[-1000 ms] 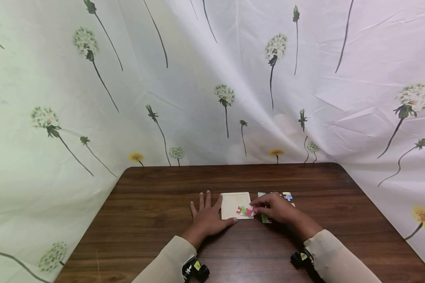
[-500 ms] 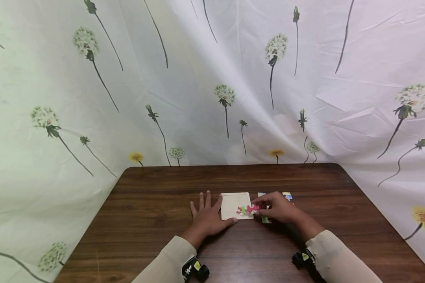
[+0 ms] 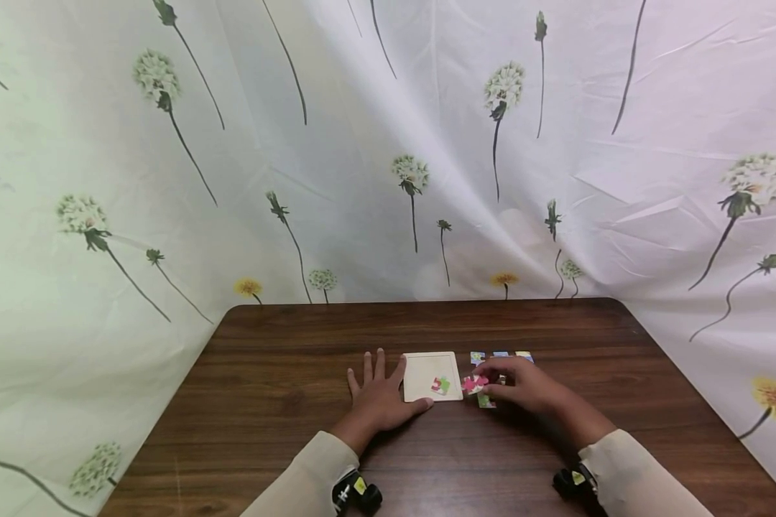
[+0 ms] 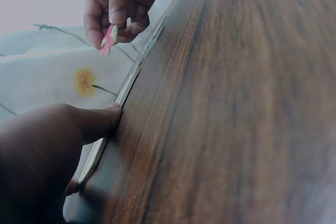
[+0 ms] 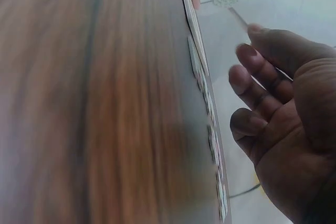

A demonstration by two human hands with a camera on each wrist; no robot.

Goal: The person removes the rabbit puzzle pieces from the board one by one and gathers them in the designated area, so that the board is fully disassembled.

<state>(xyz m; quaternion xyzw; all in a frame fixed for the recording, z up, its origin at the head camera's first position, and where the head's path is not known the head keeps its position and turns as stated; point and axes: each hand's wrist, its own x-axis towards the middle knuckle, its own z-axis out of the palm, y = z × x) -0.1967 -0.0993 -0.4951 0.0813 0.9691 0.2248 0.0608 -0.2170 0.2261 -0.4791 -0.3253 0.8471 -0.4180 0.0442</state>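
A square pale wooden puzzle tray (image 3: 420, 368) lies on the table, with a green-and-pink puzzle piece (image 3: 441, 385) inside near its lower right. My left hand (image 3: 383, 402) rests at the tray's left side, fingers spread and straight; in the left wrist view its thumb (image 4: 100, 124) touches the tray's edge. Just right of the tray, my right hand (image 3: 524, 385) pinches a pink-and-white puzzle piece (image 3: 474, 385) between thumb and fingertips. The left wrist view shows this piece (image 4: 109, 39) held above the table; the right wrist view shows it edge-on.
Several loose puzzle pieces lie right of the tray, partly hidden by my right hand, among them a blue one (image 3: 477, 357), a yellow-and-blue one (image 3: 524, 355) and a green one (image 3: 487, 401). The brown table (image 3: 284, 373) ends at a flower-printed cloth (image 3: 362, 215).
My right hand has moved right with the pink piece, off the tray and away from the green-and-pink piece, which stays in the tray. My left hand has not moved.
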